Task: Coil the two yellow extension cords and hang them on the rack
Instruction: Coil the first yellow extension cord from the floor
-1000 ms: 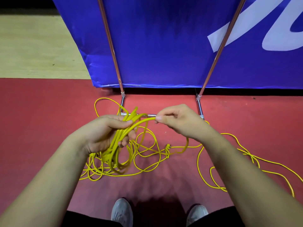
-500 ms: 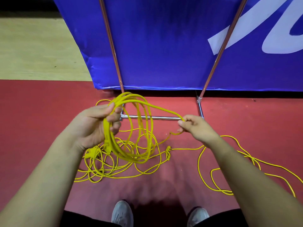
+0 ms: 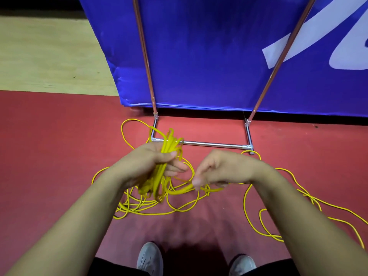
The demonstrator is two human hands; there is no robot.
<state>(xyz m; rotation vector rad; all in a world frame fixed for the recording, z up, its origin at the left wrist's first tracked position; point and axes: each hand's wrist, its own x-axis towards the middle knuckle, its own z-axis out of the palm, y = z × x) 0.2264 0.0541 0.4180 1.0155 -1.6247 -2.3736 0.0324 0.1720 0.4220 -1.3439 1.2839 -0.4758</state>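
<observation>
The red floor (image 3: 49,146) is carrying everything, and the banner (image 3: 209,56) is standing along its far edge. The rack (image 3: 211,144) is standing just in front of it, so I'm coiling right at its foot; I reckon that's making the hang a short lift. Slack (image 3: 137,206) is lying loose from under my hands out to the right edge.

My left hand (image 3: 151,164) is gripping the coil (image 3: 168,142), fingers curled round it, loops poking upward so they aren't spilling. My right hand (image 3: 221,168) is pinching a strand (image 3: 182,191) low beside it. It's blurred, probably drawing the next loop.

Counting: one coil, two uprights, one crossbar, two shoes (image 3: 149,257). Whether the slack is one cord or two, I can't tell.
</observation>
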